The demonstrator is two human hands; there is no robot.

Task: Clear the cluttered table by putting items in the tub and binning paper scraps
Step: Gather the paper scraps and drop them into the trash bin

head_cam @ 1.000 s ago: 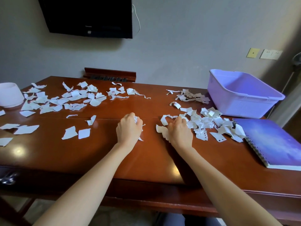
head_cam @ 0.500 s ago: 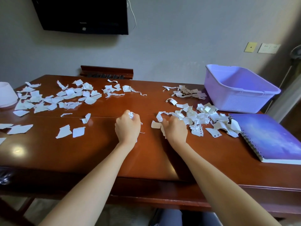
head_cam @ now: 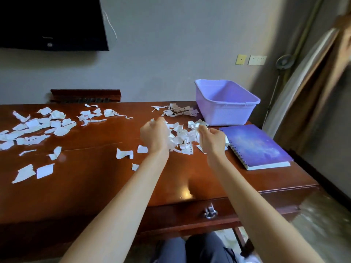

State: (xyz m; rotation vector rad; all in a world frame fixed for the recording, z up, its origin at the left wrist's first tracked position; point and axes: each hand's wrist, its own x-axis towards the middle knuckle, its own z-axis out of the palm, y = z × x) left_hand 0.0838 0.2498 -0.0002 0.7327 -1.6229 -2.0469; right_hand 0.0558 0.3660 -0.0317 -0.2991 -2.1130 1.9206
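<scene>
Both hands have lifted off the table (head_cam: 95, 177) since a second ago and hang above the paper scraps (head_cam: 182, 137) near the tub (head_cam: 226, 111). The left hand (head_cam: 154, 134) is curled round some of them. The right hand (head_cam: 210, 138), also curled, seems to pinch a few.

Home or hotel room, wall-mounted television (head_cam: 51, 21), wooden desk (head_cam: 91, 186) with drawer (head_cam: 190, 215), curtain (head_cam: 313, 88)

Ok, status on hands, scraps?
Left hand, right hand each grip white torn paper scraps. Lilac plastic tub looks empty; purple spiral notebook beside it. No bin visible.
</scene>
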